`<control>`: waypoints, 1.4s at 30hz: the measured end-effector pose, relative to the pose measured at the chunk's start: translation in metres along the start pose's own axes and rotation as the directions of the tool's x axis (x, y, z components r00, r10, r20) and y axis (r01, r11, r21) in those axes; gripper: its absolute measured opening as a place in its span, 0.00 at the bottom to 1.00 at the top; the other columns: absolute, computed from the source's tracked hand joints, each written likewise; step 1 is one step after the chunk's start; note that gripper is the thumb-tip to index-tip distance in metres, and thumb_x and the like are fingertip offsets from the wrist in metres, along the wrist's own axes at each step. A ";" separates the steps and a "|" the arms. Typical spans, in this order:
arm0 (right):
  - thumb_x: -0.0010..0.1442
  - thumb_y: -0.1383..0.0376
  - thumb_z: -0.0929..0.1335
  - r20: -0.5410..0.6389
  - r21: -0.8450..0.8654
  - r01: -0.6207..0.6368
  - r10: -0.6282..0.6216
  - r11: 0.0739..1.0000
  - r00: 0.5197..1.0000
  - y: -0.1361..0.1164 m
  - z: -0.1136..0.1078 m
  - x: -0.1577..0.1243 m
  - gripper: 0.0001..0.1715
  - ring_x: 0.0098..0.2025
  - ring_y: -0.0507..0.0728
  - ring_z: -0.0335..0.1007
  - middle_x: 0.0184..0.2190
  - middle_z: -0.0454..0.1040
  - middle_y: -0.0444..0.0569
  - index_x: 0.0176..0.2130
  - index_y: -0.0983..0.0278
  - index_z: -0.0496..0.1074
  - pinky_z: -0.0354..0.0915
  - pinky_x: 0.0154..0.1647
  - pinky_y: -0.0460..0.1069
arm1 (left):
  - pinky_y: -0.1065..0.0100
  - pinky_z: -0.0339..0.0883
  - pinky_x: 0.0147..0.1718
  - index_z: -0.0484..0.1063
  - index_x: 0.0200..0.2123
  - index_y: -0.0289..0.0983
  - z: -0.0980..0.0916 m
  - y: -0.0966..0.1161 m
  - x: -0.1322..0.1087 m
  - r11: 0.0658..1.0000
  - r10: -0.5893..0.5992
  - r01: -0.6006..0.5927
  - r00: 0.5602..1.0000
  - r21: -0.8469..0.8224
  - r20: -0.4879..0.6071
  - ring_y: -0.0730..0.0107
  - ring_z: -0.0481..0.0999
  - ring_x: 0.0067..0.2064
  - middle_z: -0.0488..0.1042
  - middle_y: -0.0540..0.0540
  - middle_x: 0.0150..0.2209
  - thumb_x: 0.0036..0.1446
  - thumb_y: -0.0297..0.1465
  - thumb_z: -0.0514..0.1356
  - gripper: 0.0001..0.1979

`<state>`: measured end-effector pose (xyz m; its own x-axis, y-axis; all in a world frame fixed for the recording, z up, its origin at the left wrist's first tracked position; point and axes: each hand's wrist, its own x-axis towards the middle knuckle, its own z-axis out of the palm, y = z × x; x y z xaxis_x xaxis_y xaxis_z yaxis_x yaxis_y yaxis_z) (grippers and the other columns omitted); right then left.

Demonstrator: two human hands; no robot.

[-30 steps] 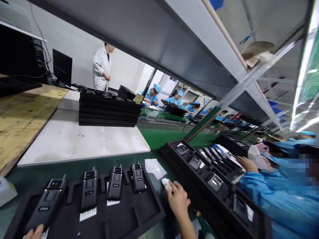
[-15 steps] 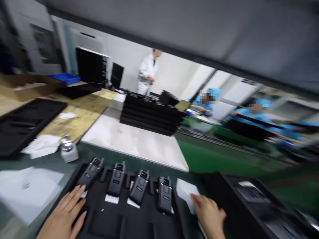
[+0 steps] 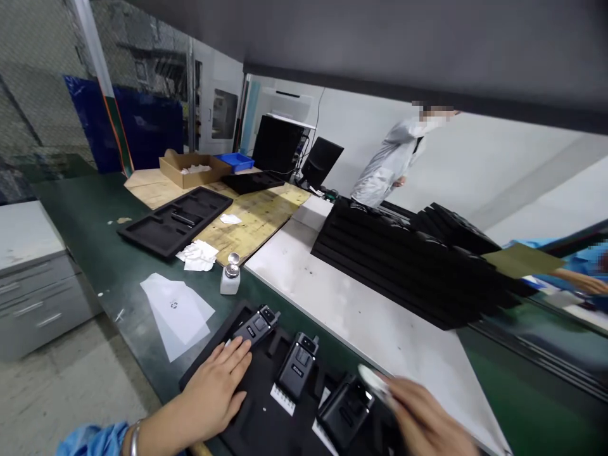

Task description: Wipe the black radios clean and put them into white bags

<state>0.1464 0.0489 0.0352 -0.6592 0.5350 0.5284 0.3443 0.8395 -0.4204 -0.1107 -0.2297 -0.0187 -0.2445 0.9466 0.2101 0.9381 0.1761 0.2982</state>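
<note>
My left hand (image 3: 216, 383) lies flat, fingers stretched, its fingertips at the lower end of the leftmost black walkie-talkie (image 3: 259, 325). That radio and a second walkie-talkie (image 3: 297, 368) rest in a black foam tray (image 3: 261, 418), along with a third walkie-talkie (image 3: 344, 411) further right. Strips of white printed paper (image 3: 283, 400) stick out beneath the radios. Over the top of the third one, my right hand (image 3: 427, 415), smeared by motion, pinches a white wad (image 3: 373, 379) that looks like tissue or cloth. The tray's right part is hidden behind this hand.
A white pump bottle (image 3: 230, 282) with a metal top, crumpled tissue (image 3: 198, 255) and white sheets (image 3: 178, 313) lie left of the tray. Beyond are another foam tray (image 3: 175, 221), a cardboard box (image 3: 194, 171) and stacked black trays (image 3: 394, 266). A person in white (image 3: 387, 161) stands behind.
The view has swung left, so things appear further right. My right hand has moved from the white paper beside the tray to over the third radio. My left hand still lies by the leftmost radio.
</note>
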 end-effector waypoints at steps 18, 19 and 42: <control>0.59 0.80 0.59 0.419 0.239 0.526 -0.575 0.816 0.703 -0.067 0.136 0.112 0.27 0.37 0.55 0.72 0.35 0.73 0.48 0.46 0.60 0.76 0.66 0.58 0.61 | 0.58 0.64 0.60 0.57 0.66 0.38 0.003 -0.002 0.002 0.999 0.033 -0.034 0.998 0.017 0.056 0.54 0.59 0.67 0.55 0.45 0.68 0.55 0.26 0.57 0.34; 0.59 0.80 0.58 0.425 0.237 0.534 -0.581 0.812 0.694 -0.064 0.130 0.109 0.27 0.37 0.55 0.72 0.35 0.73 0.49 0.46 0.60 0.76 0.66 0.58 0.61 | 0.58 0.65 0.60 0.57 0.65 0.37 0.002 -0.002 0.003 0.999 0.039 -0.041 0.997 0.032 0.060 0.54 0.60 0.66 0.55 0.44 0.68 0.55 0.27 0.57 0.33; 0.59 0.80 0.58 0.391 0.138 0.580 -0.582 0.803 0.713 -0.067 0.119 0.097 0.25 0.34 0.54 0.70 0.32 0.72 0.48 0.42 0.60 0.77 0.68 0.57 0.61 | 0.54 0.64 0.61 0.65 0.60 0.38 0.003 -0.002 0.002 1.000 0.003 -0.003 1.000 0.000 0.010 0.52 0.57 0.67 0.56 0.45 0.68 0.56 0.26 0.57 0.27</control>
<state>-0.0203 0.0329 0.0273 -0.9317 -0.1442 0.3334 -0.1978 0.9712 -0.1329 -0.1120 -0.2276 -0.0215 -0.2388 0.9499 0.2016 0.9389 0.1729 0.2975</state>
